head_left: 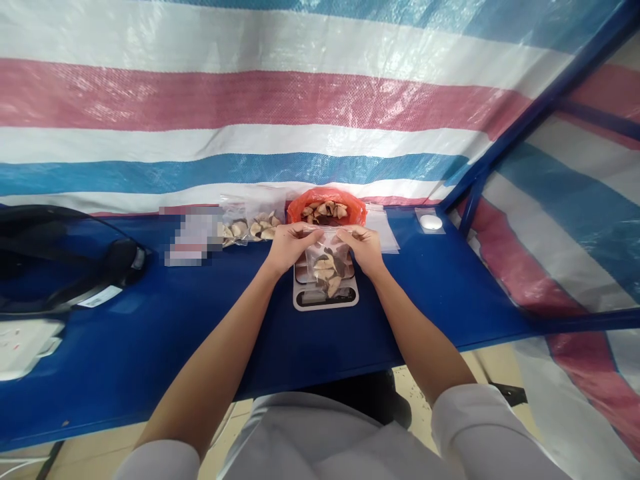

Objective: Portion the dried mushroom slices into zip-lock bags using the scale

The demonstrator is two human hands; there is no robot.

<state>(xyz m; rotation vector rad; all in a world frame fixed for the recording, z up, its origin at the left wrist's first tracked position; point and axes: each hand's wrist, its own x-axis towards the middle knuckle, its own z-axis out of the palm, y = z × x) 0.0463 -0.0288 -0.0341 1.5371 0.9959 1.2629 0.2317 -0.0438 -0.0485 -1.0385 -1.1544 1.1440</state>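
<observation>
Between my two hands hangs a clear zip bag with several brown and cream dried slices in it, perhaps mushroom. My left hand pinches the bag's top edge at its left corner. The right corner is pinched by my right hand. Below and behind the bag, a white kitchen scale lies on the blue table; the bag hides part of its plate and display. Just beyond my hands sits a red plastic bag, its mouth open, with more of the same slices inside.
Filled clear bags stand left of the red bag. Flat clear bags lie to its right. A white oval object rests farther right. At the left are a black strapped item and a white box. Striped sheeting walls the back.
</observation>
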